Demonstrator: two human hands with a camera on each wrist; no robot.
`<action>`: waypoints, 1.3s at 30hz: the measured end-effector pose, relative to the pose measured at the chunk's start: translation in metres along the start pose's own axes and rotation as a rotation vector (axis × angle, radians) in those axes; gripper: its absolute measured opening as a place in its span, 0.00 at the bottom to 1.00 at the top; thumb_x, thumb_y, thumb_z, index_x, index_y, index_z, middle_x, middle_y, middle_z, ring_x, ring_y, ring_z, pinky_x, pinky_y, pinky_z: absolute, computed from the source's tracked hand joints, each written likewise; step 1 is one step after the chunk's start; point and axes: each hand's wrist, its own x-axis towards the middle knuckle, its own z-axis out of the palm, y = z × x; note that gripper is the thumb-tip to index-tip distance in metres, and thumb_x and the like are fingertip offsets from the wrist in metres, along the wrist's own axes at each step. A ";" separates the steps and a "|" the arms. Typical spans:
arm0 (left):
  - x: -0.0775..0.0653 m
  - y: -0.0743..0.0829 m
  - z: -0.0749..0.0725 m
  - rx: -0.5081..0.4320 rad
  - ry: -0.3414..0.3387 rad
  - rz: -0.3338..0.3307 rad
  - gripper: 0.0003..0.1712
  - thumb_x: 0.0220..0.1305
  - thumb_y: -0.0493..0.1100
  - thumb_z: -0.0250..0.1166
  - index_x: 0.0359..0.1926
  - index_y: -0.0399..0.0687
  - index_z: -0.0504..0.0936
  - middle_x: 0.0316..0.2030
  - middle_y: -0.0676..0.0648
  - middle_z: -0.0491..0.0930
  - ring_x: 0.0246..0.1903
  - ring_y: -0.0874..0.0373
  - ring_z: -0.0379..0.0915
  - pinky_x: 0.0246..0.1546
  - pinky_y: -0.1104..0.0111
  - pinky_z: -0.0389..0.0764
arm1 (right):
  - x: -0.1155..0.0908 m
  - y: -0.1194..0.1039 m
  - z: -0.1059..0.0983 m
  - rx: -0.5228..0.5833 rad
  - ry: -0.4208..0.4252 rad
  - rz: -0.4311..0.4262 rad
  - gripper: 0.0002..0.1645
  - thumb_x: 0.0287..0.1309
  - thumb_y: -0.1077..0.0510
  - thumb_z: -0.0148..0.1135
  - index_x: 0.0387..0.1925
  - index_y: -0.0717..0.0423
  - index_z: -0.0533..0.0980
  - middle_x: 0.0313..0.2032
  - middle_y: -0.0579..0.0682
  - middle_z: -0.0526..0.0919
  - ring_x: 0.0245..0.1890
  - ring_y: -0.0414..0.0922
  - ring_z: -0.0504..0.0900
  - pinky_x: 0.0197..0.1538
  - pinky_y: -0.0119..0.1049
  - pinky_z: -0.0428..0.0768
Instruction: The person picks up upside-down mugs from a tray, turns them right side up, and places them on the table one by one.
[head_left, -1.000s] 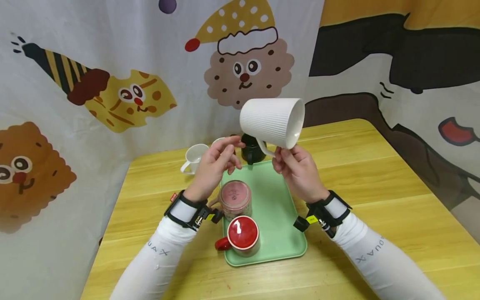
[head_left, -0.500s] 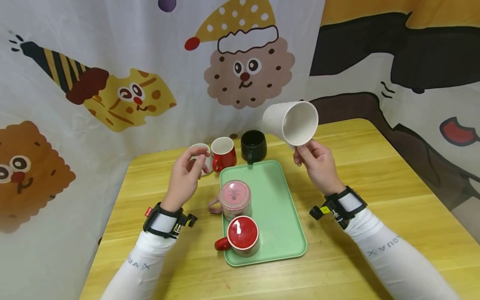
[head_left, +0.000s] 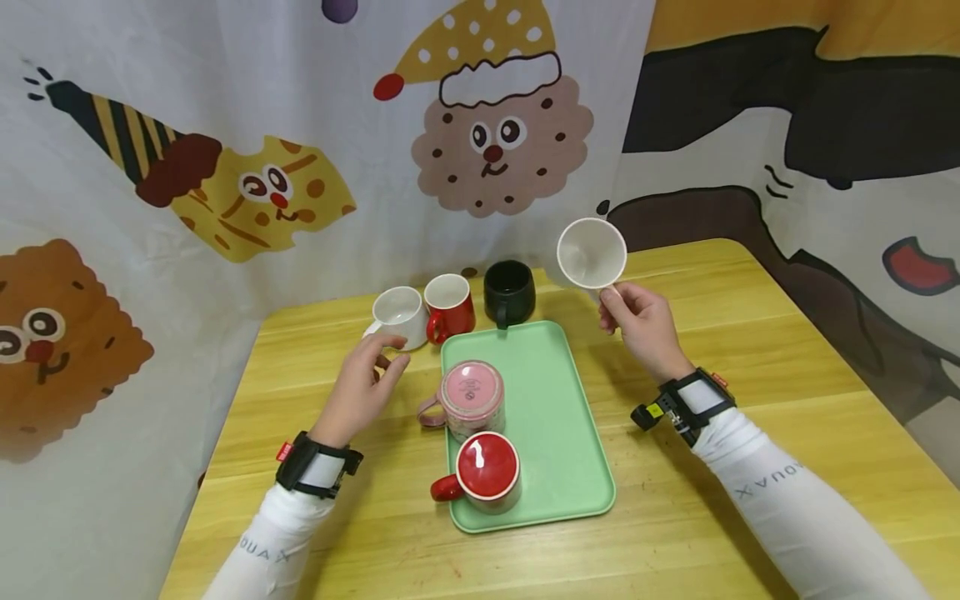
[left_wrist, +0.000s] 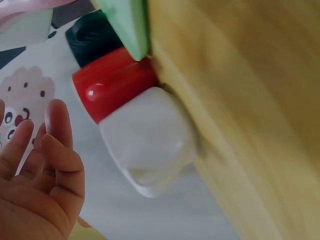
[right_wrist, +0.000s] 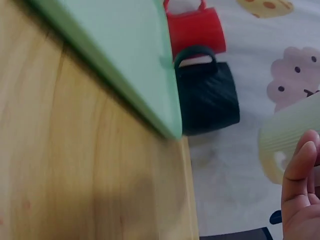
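One red-based mug (head_left: 487, 468), then a pink mug (head_left: 471, 396), stand upturned, left on a green tray (head_left: 555, 417). The left hand (head_left: 363, 383) hangs further left, fingers relaxed; the right hand (head_left: 645, 327), at right, pinches a raised white mug (head_left: 592, 252) by its handle. Farther: white cup (head_left: 401, 315), red mug (head_left: 453, 315), black mug (head_left: 509, 293).

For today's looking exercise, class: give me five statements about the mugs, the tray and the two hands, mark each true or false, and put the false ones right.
1. The right hand holds a white mug in the air. True.
2. The left hand grips a mug by its handle. False: it holds nothing.
3. The pink mug sits bottom up on the green tray. True.
4. The black mug is the middle one of the three behind the tray. False: the red mug is in the middle.
5. Exactly two mugs rest on the tray. True.
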 end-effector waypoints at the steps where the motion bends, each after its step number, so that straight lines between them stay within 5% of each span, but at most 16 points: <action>1: -0.003 -0.002 0.000 0.004 -0.002 -0.004 0.16 0.79 0.41 0.65 0.60 0.38 0.81 0.55 0.40 0.82 0.37 0.53 0.79 0.34 0.65 0.78 | 0.000 0.001 -0.001 -0.035 -0.001 0.009 0.20 0.78 0.57 0.62 0.40 0.76 0.78 0.29 0.62 0.82 0.25 0.44 0.80 0.28 0.31 0.80; 14: -0.026 -0.018 0.002 0.039 -0.041 -0.095 0.18 0.80 0.44 0.63 0.63 0.40 0.80 0.57 0.44 0.80 0.39 0.55 0.80 0.37 0.62 0.80 | 0.008 0.020 -0.004 -0.302 -0.005 0.133 0.29 0.78 0.41 0.59 0.43 0.66 0.82 0.36 0.68 0.83 0.25 0.44 0.82 0.27 0.33 0.81; 39: -0.032 -0.018 0.001 0.043 -0.033 -0.117 0.16 0.80 0.45 0.63 0.62 0.42 0.81 0.55 0.44 0.81 0.39 0.56 0.79 0.38 0.63 0.80 | 0.024 0.032 0.003 -0.403 -0.051 0.187 0.32 0.78 0.38 0.59 0.40 0.67 0.82 0.37 0.67 0.86 0.24 0.45 0.84 0.28 0.39 0.85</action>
